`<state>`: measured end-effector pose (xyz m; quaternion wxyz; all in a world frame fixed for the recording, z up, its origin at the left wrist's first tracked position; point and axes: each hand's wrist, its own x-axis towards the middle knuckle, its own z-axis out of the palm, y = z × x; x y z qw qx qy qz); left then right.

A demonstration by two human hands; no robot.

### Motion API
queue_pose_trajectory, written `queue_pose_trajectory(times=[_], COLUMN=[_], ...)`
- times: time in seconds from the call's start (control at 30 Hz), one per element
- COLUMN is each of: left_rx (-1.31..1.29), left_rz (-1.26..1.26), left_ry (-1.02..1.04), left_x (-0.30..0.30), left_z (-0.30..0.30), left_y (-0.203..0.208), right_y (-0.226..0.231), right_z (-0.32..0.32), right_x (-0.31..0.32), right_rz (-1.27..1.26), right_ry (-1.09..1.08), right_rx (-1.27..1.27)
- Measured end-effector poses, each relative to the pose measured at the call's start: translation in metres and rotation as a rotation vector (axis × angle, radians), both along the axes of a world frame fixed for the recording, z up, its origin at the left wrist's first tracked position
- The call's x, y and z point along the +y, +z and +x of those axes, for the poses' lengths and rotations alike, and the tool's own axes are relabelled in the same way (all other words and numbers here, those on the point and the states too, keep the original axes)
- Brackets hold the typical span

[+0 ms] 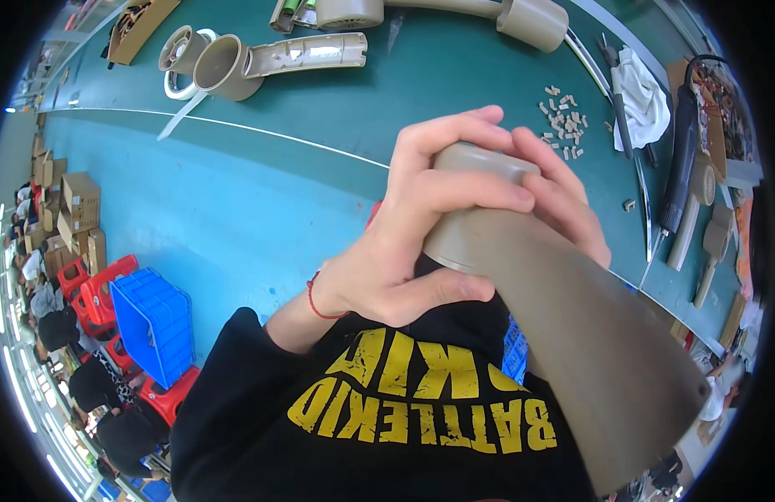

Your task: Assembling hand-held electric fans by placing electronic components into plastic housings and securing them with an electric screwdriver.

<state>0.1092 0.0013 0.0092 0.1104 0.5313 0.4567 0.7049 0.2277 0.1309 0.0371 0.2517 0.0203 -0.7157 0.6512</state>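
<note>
Both hands are wrapped around a beige-brown plastic housing (588, 335) with a round, cup-like head and a long, curved, widening body. It is held in front of my chest, its wide end tilted toward the lower right. My left hand (429, 217) grips the round head, fingers over the top and thumb along its lower side; a red string circles that wrist. From the far side my right hand (559, 180) closes around the same head. Its fingers show, while its palm and forearm are mostly hidden behind the housing.
On the green table (463, 84) lie small beige plastic pieces (565, 124), a round housing part (228, 69), a half shell (312, 54), a white cloth (641, 100) and a black corded power driver (682, 167). Beyond its edge are a blue crate (153, 322) and red stools (107, 280).
</note>
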Motion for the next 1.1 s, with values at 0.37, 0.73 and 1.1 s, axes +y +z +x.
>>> queue_pose_trajectory(times=[0.37,0.73,1.1], left_rx=[0.101,0.13,0.29], left_rz=[0.163,0.101,-0.175], left_ry=[0.15,0.237,0.39], left_x=[0.018,0.016,-0.007], left_z=[0.009,0.014,0.008], left_y=[-0.005,0.006,0.037], right_y=[0.008,-0.005,-0.009], right_z=[0.003,-0.003,-0.007], right_x=[-0.017,-0.029,-0.03], right_rz=[-0.066,-0.153,-0.237], right_ry=[-0.102,-0.203,-0.11], right_rx=[-0.008,0.093,0.017])
